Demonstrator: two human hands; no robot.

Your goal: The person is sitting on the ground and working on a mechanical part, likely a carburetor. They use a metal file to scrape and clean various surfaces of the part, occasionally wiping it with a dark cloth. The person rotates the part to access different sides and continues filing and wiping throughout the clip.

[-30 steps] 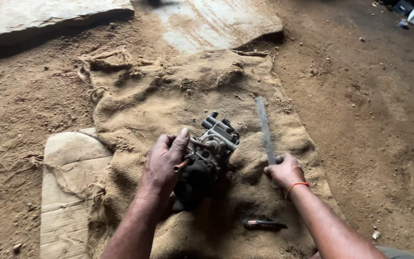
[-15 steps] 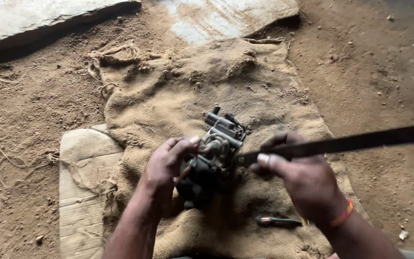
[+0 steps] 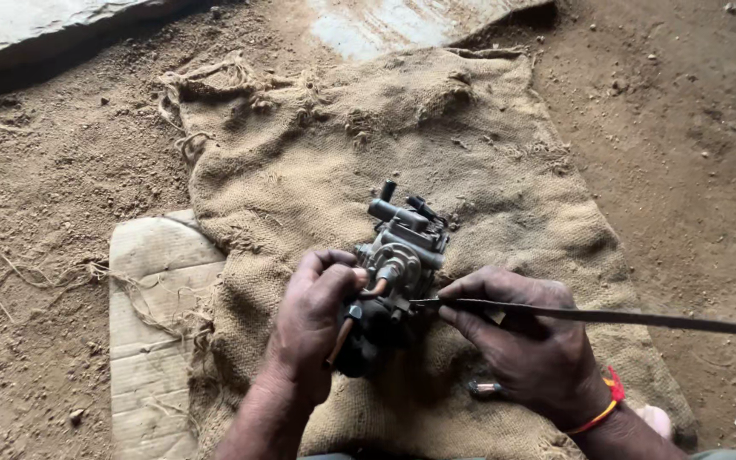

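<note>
A dirty grey metal carburettor-like part (image 3: 398, 255) rests on a burlap sack (image 3: 402, 136) spread over the dirt floor. My left hand (image 3: 317, 319) grips its lower left side, thumb against a small copper tube. My right hand (image 3: 521, 345) pinches a long flat dark metal blade (image 3: 641, 318), whose tip touches the part's right side while its length runs off to the right edge of the view. A red band circles my right wrist.
A small tool with a dark handle (image 3: 485, 388) lies on the sack just below my right hand. A worn piece of cardboard (image 3: 159, 341) sits left of the sack. A concrete slab (image 3: 36, 25) and a pale board (image 3: 393, 21) lie at the top.
My right hand picked the flat blade up off the sack, swung it level and brought its tip against the part. My left hand kept its hold.
</note>
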